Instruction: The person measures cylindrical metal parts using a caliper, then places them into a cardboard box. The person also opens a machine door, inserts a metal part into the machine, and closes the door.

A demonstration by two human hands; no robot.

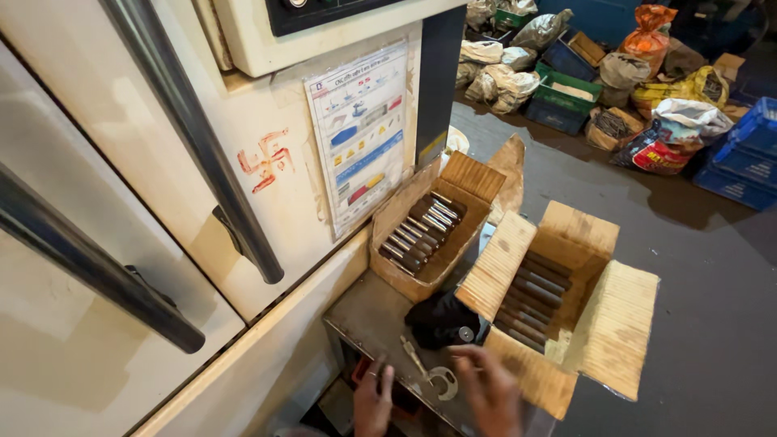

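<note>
My left hand (373,400) hangs at the bottom edge over the near side of a small metal stand (366,311), fingers loosely apart, holding nothing. My right hand (488,388) hovers blurred beside it, just over a metal wrench (430,371) lying on the stand; it grips nothing. Behind the hands sit two open cardboard boxes of dark metal rods: a smaller box (423,229) leaning against the machine and a larger box (558,299) with its flaps spread. A black cloth (441,318) lies between them.
A cream machine cabinet (121,202) with two dark bar handles (194,129) and a safety chart (362,133) fills the left. Across the grey floor (696,267) stand filled sacks (676,129), green crates (566,95) and blue crates (749,154).
</note>
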